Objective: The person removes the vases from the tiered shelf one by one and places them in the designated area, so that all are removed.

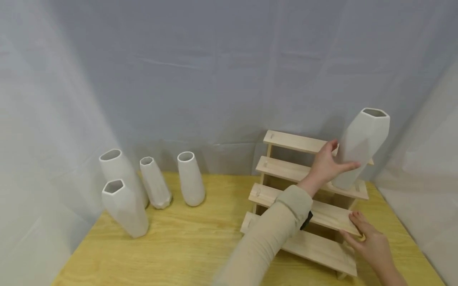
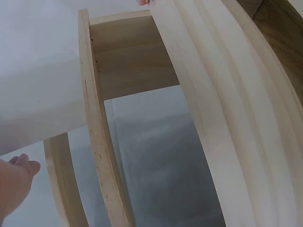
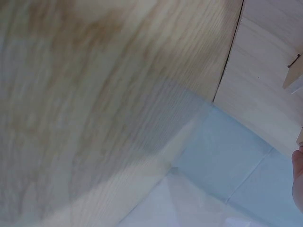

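A tall white faceted vase (image 1: 368,131) stands on the second tier from the top, at the right end of a stepped wooden display stand (image 1: 282,169). My left hand (image 1: 327,163) holds the vase from its left side, with the thumb across the front; the other fingers are partly hidden. In the left wrist view, part of this hand (image 2: 16,182) shows beside the pale side of the vase (image 2: 38,85). My right hand (image 1: 373,242) grips the right end of the stand's third tier. Only a bit of that hand (image 3: 298,179) enters the right wrist view.
On the left of the yellow wooden table (image 1: 186,246) stand several white vases, among them a round-mouthed one (image 1: 191,180), a slim ribbed one (image 1: 155,184) and a faceted one (image 1: 125,210). Grey sheeting (image 1: 196,79) hangs behind the stand.
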`<state>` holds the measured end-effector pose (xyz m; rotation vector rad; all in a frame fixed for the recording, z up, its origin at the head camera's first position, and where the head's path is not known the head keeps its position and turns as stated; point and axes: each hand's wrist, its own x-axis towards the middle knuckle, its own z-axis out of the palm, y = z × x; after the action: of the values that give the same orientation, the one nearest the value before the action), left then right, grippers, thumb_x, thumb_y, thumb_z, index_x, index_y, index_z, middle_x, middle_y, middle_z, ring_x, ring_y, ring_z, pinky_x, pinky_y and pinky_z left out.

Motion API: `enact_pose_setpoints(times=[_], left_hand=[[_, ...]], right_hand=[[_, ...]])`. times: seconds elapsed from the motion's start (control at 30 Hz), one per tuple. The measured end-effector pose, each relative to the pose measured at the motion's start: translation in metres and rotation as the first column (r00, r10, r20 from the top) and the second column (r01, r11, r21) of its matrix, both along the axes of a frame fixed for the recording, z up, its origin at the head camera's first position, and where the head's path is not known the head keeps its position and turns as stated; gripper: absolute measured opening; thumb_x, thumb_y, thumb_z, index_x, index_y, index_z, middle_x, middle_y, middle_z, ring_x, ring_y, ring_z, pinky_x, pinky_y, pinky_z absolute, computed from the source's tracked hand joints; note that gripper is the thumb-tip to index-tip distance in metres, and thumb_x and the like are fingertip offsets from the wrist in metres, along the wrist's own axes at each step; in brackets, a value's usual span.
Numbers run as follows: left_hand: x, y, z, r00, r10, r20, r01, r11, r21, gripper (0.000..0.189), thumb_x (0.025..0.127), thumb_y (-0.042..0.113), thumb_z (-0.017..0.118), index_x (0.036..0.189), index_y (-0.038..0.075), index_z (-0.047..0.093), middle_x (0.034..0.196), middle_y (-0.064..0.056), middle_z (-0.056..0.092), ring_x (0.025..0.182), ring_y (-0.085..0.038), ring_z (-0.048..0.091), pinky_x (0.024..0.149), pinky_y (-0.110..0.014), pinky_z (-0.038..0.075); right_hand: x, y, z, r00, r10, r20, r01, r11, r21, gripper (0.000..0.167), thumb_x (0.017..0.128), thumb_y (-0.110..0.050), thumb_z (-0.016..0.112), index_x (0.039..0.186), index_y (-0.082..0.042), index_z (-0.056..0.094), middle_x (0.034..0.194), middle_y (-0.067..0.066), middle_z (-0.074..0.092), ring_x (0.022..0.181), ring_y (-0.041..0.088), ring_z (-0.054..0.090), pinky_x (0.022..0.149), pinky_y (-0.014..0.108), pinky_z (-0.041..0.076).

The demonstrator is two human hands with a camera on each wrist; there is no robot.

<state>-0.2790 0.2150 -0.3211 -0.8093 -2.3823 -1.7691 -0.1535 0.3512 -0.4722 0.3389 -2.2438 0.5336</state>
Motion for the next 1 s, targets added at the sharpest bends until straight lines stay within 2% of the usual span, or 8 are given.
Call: enact_pose_setpoints(times=[0.07, 0.1, 0.23, 0.5, 0.63, 0.73, 0.87, 1.0], left_hand=[[-0.0001, 0.0023, -0.001, 1.0, -0.012, -0.008, 0.012, 1.0, 0.002, 0.074, 0.068, 0.029, 0.076, 0.129, 0.011, 0.039, 0.122, 0.005, 0.048, 0.105, -0.004, 0.047, 0.081, -0.014, 0.041], [-0.0002, 0.0033, -0.0014, 1.0, -0.017, -0.014, 0.017, 1.0, 0.003, 0.073, 0.068, 0.029, 0.076, 0.129, 0.011, 0.039, 0.121, 0.006, 0.048, 0.104, -0.004, 0.048, 0.079, -0.013, 0.041], [-0.0004, 0.0058, -0.0026, 0.999, -0.03, -0.024, 0.03, 1.0, 0.002, 0.072, 0.069, 0.029, 0.076, 0.129, 0.013, 0.039, 0.118, 0.007, 0.049, 0.1, -0.003, 0.049, 0.078, -0.014, 0.042], [-0.0019, 0.0093, -0.0027, 1.0, -0.029, 0.006, 0.029, 0.999, 0.023, 0.069, 0.07, 0.029, 0.075, 0.127, 0.014, 0.039, 0.116, 0.006, 0.05, 0.098, -0.004, 0.05, 0.075, -0.015, 0.044], [-0.0027, 0.0093, -0.0022, 1.0, -0.011, 0.013, 0.011, 0.999, 0.033, 0.068, 0.068, 0.028, 0.076, 0.125, 0.014, 0.042, 0.114, 0.007, 0.052, 0.096, -0.003, 0.051, 0.074, -0.015, 0.044], [-0.0027, 0.0091, -0.0019, 1.0, -0.003, 0.014, 0.002, 0.999, 0.045, 0.067, 0.067, 0.028, 0.077, 0.123, 0.015, 0.044, 0.112, 0.008, 0.053, 0.095, -0.003, 0.051, 0.072, -0.014, 0.045], [-0.0017, 0.009, -0.0015, 1.0, 0.01, 0.023, -0.012, 0.998, 0.067, 0.067, 0.065, 0.027, 0.078, 0.122, 0.015, 0.045, 0.11, 0.008, 0.053, 0.093, -0.003, 0.052, 0.071, -0.014, 0.045], [-0.0011, 0.0085, -0.0021, 0.999, 0.025, 0.036, -0.028, 0.996, 0.087, 0.066, 0.064, 0.026, 0.079, 0.12, 0.014, 0.047, 0.109, 0.007, 0.054, 0.093, -0.003, 0.052, 0.071, -0.015, 0.045]], right_hand=[[0.0003, 0.0002, -0.0002, 1.0, 0.002, -0.011, -0.002, 1.0, 0.004, 0.054, 0.058, -0.021, 0.08, 0.1, 0.008, 0.062, 0.105, 0.025, 0.056, 0.113, -0.009, 0.031, 0.082, 0.0, 0.027], [0.0003, 0.0003, -0.0005, 1.0, 0.009, -0.013, -0.009, 1.0, -0.001, 0.054, 0.058, -0.021, 0.08, 0.1, 0.009, 0.062, 0.105, 0.025, 0.056, 0.113, -0.009, 0.031, 0.082, -0.002, 0.022], [0.0002, -0.0004, -0.0015, 0.999, 0.021, -0.043, -0.021, 1.0, 0.009, 0.055, 0.06, -0.028, 0.079, 0.099, 0.008, 0.063, 0.105, 0.025, 0.056, 0.112, -0.007, 0.034, 0.081, -0.001, 0.027], [-0.001, 0.0, -0.0018, 0.998, 0.027, -0.065, -0.026, 1.0, 0.008, 0.056, 0.061, -0.031, 0.078, 0.099, 0.007, 0.063, 0.105, 0.022, 0.056, 0.111, -0.003, 0.037, 0.081, 0.0, 0.027], [-0.0009, -0.0007, 0.0, 0.998, 0.009, -0.059, -0.006, 0.999, 0.036, 0.056, 0.057, -0.028, 0.08, 0.098, 0.006, 0.064, 0.105, 0.022, 0.056, 0.11, -0.003, 0.036, 0.072, 0.016, 0.045], [-0.001, -0.0012, 0.0002, 0.999, 0.004, -0.045, -0.002, 0.999, 0.032, 0.055, 0.055, -0.023, 0.081, 0.099, 0.007, 0.063, 0.105, 0.023, 0.057, 0.11, -0.005, 0.035, 0.076, 0.016, 0.043], [-0.0013, -0.0007, 0.0002, 1.0, 0.004, -0.026, -0.004, 1.0, 0.01, 0.054, 0.057, -0.022, 0.08, 0.099, 0.008, 0.062, 0.104, 0.024, 0.057, 0.111, -0.006, 0.034, 0.083, -0.001, 0.023], [-0.0005, 0.0002, 0.0003, 1.0, -0.005, -0.016, 0.005, 1.0, 0.012, 0.054, 0.059, -0.022, 0.08, 0.099, 0.008, 0.062, 0.104, 0.023, 0.057, 0.112, -0.007, 0.033, 0.082, -0.001, 0.023]])
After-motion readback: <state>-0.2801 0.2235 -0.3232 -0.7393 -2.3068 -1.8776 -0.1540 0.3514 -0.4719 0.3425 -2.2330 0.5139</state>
